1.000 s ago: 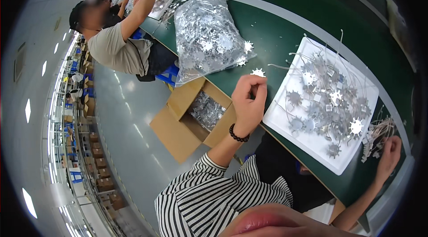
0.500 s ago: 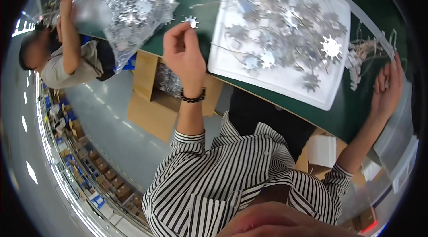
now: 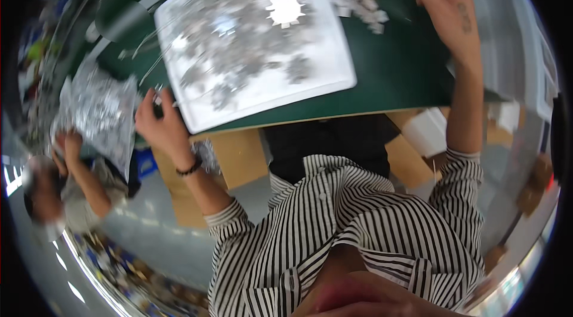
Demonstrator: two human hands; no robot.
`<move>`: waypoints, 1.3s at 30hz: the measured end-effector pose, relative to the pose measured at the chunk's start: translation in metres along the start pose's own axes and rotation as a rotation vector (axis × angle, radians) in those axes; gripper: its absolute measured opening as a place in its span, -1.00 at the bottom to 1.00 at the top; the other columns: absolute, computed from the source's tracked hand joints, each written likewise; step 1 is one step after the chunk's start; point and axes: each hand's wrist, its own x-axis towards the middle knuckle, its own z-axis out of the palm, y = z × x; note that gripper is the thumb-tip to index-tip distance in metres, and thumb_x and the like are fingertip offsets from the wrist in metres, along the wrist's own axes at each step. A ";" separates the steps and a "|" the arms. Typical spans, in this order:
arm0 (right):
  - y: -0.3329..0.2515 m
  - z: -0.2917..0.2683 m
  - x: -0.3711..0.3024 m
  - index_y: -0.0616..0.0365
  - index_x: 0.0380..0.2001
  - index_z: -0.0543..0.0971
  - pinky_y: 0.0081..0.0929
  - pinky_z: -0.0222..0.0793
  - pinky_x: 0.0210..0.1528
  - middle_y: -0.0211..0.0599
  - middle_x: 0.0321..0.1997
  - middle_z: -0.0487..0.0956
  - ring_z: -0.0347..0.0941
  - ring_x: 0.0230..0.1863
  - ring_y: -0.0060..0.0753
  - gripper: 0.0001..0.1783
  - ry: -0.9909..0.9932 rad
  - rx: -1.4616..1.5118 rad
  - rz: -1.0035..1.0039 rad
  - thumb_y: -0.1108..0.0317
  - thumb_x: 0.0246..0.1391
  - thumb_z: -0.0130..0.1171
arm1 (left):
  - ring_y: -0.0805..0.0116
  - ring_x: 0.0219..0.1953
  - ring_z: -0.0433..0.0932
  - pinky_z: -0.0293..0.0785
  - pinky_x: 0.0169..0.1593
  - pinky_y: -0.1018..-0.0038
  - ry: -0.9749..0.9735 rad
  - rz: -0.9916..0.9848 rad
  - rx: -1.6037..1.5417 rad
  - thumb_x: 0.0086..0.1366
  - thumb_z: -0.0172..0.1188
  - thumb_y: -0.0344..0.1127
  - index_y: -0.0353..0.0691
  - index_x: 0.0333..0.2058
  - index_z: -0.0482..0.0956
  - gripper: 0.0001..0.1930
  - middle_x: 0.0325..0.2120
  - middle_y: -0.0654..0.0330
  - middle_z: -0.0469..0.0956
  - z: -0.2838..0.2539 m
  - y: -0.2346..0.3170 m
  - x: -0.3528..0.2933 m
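My left hand (image 3: 162, 125) is at the tray's left edge, thumb and forefinger closed on a small silver toothed disc (image 3: 158, 99), partly hidden by the fingers. The white tray (image 3: 331, 82) holds a heap of similar silver toothed discs (image 3: 285, 11) with thin pale wires, blurred by motion. Beyond the tray's right side lies a bunch of pale wires with white connectors (image 3: 364, 3). My right hand (image 3: 444, 9) is at the far end of that bunch, its bent fingertips closed on the wires; the exact hold is blurred.
A clear bag of silver pieces (image 3: 101, 105) lies on the green table (image 3: 406, 72) at the left, beside a co-worker (image 3: 89, 194). Open cardboard boxes (image 3: 240, 159) stand below the table's front edge. Translucent plastic (image 3: 507, 36) hangs at the right.
My view has swung, so the tray appears further left. My left hand has come down beside the tray's left edge with the disc. The right hand has closed in on the wires.
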 end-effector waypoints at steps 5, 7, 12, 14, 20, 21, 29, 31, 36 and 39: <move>0.018 0.005 0.004 0.43 -0.36 0.62 -0.52 0.29 -0.48 -0.29 -0.56 0.54 0.31 -0.62 -0.43 -0.67 -0.053 0.156 -0.257 0.27 0.17 0.22 | 0.06 -0.09 0.47 0.40 0.02 0.31 -0.030 -0.192 0.039 0.23 0.36 -0.04 -0.39 -0.10 0.64 -0.52 -0.12 -0.09 0.54 0.009 0.034 0.001; 0.025 0.011 0.008 0.43 -0.36 0.62 -0.53 0.28 -0.49 -0.30 -0.57 0.54 0.30 -0.61 -0.44 -0.68 -0.083 0.256 -0.226 0.28 0.18 0.22 | 0.11 -0.16 0.49 0.42 -0.03 0.32 -0.066 -0.179 0.053 0.21 0.38 -0.05 -0.40 -0.08 0.62 -0.50 -0.19 -0.06 0.55 0.010 0.032 0.006; 0.035 0.023 0.011 0.39 -0.33 0.62 -0.60 0.22 -0.52 -0.34 -0.57 0.51 0.28 -0.61 -0.52 -0.73 -0.338 0.787 -0.105 0.32 0.21 0.18 | 0.24 -0.25 0.51 0.45 -0.10 0.39 -0.053 -0.226 -0.136 0.24 0.36 -0.14 -0.38 -0.01 0.57 -0.53 -0.26 0.02 0.56 0.001 0.037 0.005; 0.037 0.029 0.015 0.37 -0.32 0.62 -0.63 0.19 -0.53 -0.36 -0.58 0.50 0.27 -0.61 -0.55 -0.75 -0.443 0.994 -0.060 0.33 0.22 0.17 | 0.27 -0.27 0.51 0.46 -0.12 0.41 -0.048 -0.253 -0.208 0.24 0.35 -0.16 -0.37 0.00 0.56 -0.54 -0.28 0.04 0.57 -0.002 0.038 0.004; 0.039 0.035 0.021 0.33 -0.28 0.63 -0.71 0.12 -0.56 -0.41 -0.58 0.47 0.24 -0.60 -0.64 -0.79 -0.770 1.611 0.069 0.38 0.26 0.13 | 0.36 -0.28 0.53 0.46 -0.16 0.52 0.071 -0.397 -0.509 0.31 0.27 -0.26 -0.38 -0.03 0.51 -0.65 -0.26 0.08 0.58 -0.013 0.035 0.003; 0.033 0.036 0.022 0.33 -0.28 0.63 -0.71 0.12 -0.56 -0.41 -0.58 0.47 0.24 -0.60 -0.64 -0.79 -0.768 1.609 0.062 0.38 0.26 0.13 | 0.37 -0.27 0.54 0.46 -0.17 0.53 0.098 -0.448 -0.646 0.32 0.25 -0.28 -0.38 -0.05 0.51 -0.67 -0.24 0.08 0.58 -0.018 0.039 0.003; -0.064 0.041 -0.001 0.29 -0.18 0.61 -0.75 -0.08 -0.70 -0.53 -0.62 0.37 0.11 -0.68 -0.76 -0.78 -0.281 1.189 0.138 0.33 0.31 0.14 | 0.36 -0.20 0.58 0.50 -0.20 0.51 0.127 -0.506 -1.251 0.38 0.12 -0.37 -0.40 -0.10 0.51 -0.78 -0.14 0.02 0.61 -0.053 0.127 0.006; -0.075 0.046 -0.001 0.29 -0.18 0.62 -0.75 -0.03 -0.67 -0.51 -0.61 0.40 0.14 -0.66 -0.74 -0.77 -0.193 0.944 -0.012 0.31 0.31 0.15 | 0.34 -0.18 0.59 0.51 -0.20 0.50 0.094 -0.495 -1.286 0.39 0.10 -0.37 -0.41 -0.09 0.52 -0.77 -0.11 0.02 0.61 -0.054 0.151 0.005; -0.100 0.048 -0.016 0.29 -0.16 0.63 -0.76 0.08 -0.59 -0.49 -0.56 0.45 0.21 -0.60 -0.71 -0.75 -0.112 0.640 -0.176 0.30 0.32 0.15 | 0.13 0.04 0.56 0.49 0.04 0.41 -0.348 -0.109 -1.427 0.26 0.23 -0.46 -0.35 -0.12 0.62 -0.78 0.10 -0.08 0.52 -0.025 0.232 0.008; -0.120 0.053 -0.022 0.29 -0.15 0.63 -0.77 0.13 -0.54 -0.49 -0.54 0.47 0.25 -0.56 -0.69 -0.74 -0.157 0.618 -0.221 0.29 0.32 0.15 | 0.20 0.00 0.55 0.45 0.02 0.46 -0.488 0.089 -1.312 0.24 0.29 -0.41 -0.34 -0.18 0.64 -0.80 0.06 0.00 0.56 -0.013 0.240 0.016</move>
